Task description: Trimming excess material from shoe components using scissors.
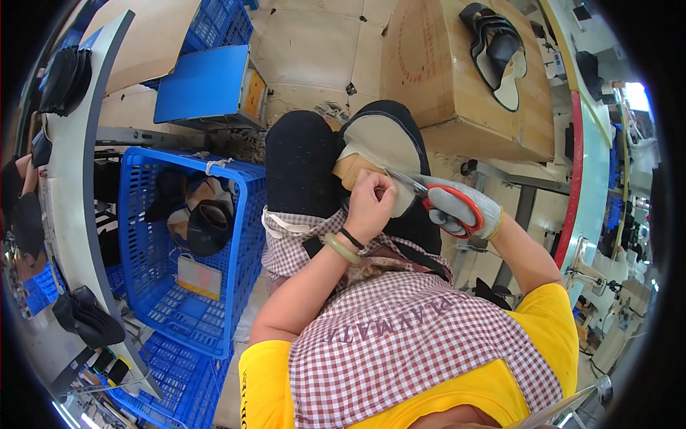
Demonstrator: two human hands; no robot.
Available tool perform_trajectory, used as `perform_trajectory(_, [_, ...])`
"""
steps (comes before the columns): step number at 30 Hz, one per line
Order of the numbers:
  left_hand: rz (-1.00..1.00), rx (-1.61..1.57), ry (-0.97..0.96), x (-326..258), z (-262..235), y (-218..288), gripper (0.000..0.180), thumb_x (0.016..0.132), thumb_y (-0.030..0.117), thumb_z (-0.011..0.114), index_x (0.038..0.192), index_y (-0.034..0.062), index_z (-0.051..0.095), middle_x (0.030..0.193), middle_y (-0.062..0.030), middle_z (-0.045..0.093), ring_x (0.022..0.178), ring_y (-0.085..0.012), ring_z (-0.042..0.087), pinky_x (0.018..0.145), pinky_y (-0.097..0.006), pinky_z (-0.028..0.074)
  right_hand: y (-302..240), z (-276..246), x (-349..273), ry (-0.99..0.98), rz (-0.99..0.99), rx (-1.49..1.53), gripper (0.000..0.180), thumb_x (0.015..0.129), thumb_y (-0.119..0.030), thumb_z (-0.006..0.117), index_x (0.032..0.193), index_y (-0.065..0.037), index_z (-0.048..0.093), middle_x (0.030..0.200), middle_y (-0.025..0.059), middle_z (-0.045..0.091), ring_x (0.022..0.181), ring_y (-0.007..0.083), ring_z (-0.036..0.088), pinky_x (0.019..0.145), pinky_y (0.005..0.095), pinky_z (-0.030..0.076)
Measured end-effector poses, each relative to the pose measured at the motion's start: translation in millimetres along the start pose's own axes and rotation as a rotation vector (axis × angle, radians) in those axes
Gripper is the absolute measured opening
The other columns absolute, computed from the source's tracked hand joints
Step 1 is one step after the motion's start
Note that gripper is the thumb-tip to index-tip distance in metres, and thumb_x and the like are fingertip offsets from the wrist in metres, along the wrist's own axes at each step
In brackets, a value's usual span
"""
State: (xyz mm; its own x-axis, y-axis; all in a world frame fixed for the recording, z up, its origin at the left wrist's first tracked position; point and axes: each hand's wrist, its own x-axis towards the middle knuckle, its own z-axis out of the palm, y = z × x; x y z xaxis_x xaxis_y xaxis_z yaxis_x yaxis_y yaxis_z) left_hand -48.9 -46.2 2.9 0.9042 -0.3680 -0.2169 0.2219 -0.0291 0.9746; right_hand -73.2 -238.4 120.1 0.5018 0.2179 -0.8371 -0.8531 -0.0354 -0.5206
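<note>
1. cardboard box: dark shoe parts lie on its top, perhaps to stay within reach; reddish printing marks one face.
2. checked apron: dark lettering crosses the chest.
3. beige-lined shoe piece: on the right thigh, toward the knee end, which probably gives firm support.
4. gloved right hand: fingers wrapped around the handles of red-handled scissors, likely for control.
5. left hand: fingers pinched together on the piece's tan part, seemingly steadying it beside the blades.

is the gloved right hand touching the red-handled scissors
Touching. The head view shows it plainly: the gloved right hand is wrapped around the red-handled scissors, with gloved fingers inside the handle.
</note>
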Motion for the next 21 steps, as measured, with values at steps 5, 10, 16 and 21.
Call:
perform_trajectory(5, [-0.012,-0.002,-0.086,1.3,-7.4,1.7,0.008,0.080,0.005,0.061,0.077,0.0005,0.056,0.086,-0.0060,0.047,0.066,-0.0132,0.052,0.061,-0.026,0.045,0.0,1.1,6.9,0.016,0.023,-0.009,0.045,0.091,-0.042,0.057,0.124,-0.012,0.053,0.072,-0.0018,0.056,0.050,0.0036,0.047,0.042,0.0173,0.034])
perform_trajectory(10, [-0.019,0.015,-0.161,2.1,-12.0,6.0,0.007,0.079,0.005,0.061,0.075,0.0015,0.057,0.085,-0.0060,0.046,0.066,-0.0135,0.051,0.060,-0.026,0.044,4.4,7.2,17.2,0.096,-0.003,0.104,0.044,0.090,-0.039,0.060,0.125,-0.013,0.053,0.073,-0.0006,0.057,0.051,0.0048,0.049,0.041,0.0183,0.037])
perform_trajectory(16, [0.008,-0.086,-0.416,4.7,-23.7,0.8,0.007,0.081,0.006,0.060,0.078,0.0017,0.056,0.085,-0.0023,0.042,0.071,-0.0089,0.046,0.063,-0.022,0.039,-6.1,4.2,21.3,0.016,0.054,0.083,0.042,0.090,-0.036,0.060,0.124,-0.012,0.053,0.074,0.0014,0.058,0.057,0.0060,0.053,0.042,0.0183,0.038])
perform_trajectory(21, [0.096,-0.016,-0.533,6.6,-29.6,3.4,0.007,0.080,0.006,0.060,0.078,0.0018,0.056,0.088,-0.0044,0.043,0.077,-0.0111,0.046,0.066,-0.023,0.040,3.9,-3.7,38.6,0.057,-0.031,0.143,0.035,0.090,-0.036,0.060,0.115,-0.011,0.056,0.075,0.0020,0.059,0.055,0.0065,0.052,0.041,0.0183,0.038])
